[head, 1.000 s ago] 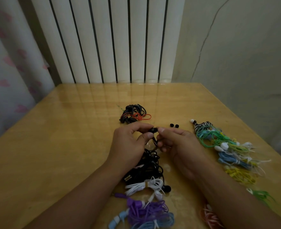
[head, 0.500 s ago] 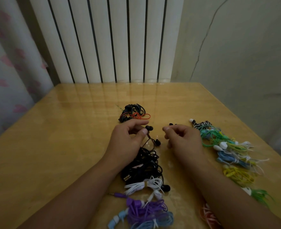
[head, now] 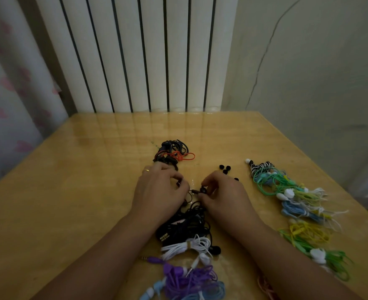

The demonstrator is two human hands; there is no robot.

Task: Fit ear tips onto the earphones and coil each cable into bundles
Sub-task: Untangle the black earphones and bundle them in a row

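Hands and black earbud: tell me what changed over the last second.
The hands parted half a second ago, and the right hand reached toward the loose ear tips. Now it is back beside the left hand, pinching the black earbud. The coiled bundles on the table stayed put.

A home room, shown by a white ribbed radiator (head: 135, 53) at 12 o'clock, a pale curtain with pink hearts (head: 9, 87) at 10 o'clock, a cracked plaster wall (head: 308, 72) at 2 o'clock, a glossy wooden table (head: 70, 191) pushed against them
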